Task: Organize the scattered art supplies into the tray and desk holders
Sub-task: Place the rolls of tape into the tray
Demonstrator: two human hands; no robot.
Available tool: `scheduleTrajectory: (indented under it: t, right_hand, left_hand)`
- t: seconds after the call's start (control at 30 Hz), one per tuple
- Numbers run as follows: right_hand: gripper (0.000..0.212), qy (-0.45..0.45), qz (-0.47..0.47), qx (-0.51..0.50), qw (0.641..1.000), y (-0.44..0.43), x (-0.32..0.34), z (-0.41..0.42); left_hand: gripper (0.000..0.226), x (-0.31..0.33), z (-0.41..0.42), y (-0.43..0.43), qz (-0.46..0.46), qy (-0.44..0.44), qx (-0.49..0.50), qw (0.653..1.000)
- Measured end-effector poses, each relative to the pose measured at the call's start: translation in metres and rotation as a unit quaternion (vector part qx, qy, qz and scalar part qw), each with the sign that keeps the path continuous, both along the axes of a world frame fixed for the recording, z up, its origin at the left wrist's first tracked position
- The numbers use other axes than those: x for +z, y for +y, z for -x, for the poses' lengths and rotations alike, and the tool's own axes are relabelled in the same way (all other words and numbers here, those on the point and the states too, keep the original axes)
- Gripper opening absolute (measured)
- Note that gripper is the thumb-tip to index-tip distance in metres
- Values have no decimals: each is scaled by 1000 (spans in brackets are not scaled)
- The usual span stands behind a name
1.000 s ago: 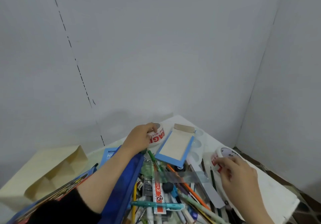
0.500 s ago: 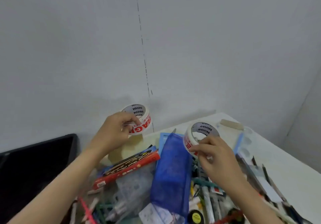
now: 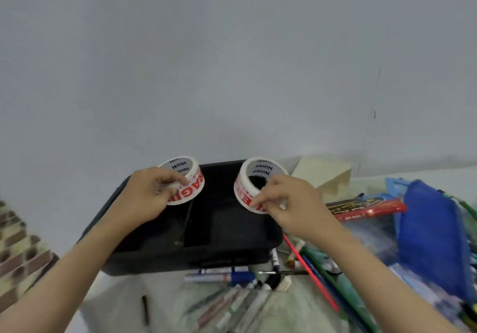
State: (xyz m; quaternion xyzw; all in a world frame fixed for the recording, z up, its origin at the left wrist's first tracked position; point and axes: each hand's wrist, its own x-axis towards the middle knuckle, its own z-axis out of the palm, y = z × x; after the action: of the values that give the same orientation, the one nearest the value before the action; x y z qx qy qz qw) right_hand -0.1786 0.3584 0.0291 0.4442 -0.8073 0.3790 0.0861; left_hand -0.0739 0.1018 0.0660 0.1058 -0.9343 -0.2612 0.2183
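Both white, red-lettered — left tape roll (image 3: 190, 190), right tape roll (image 3: 243, 191) — above black tray (image 3: 167, 257).

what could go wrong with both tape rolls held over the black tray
The right hand only pinches the right tape roll at its rim, so it may slip and drop early into the black tray. The left tape roll, gripped by the left hand, could land on the tray's divider and sit tilted.

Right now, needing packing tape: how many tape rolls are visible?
2. First roll in the left hand, second roll in the right hand, both above the black tray. Clutter may hide more.
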Motion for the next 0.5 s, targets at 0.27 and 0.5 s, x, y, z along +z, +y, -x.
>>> scheduleTrajectory:
  t: [0.27, 0.5]
  right_hand:
    - [48, -47, 9, 76, 996, -111, -7, -43]
    - [43, 17, -79, 100, 992, -160, -20, -58]
  left_hand:
    - [57, -28, -55, -71, 5, -63, 36, 997]
    - [48, -64, -60, -109, 47, -182, 73, 979]
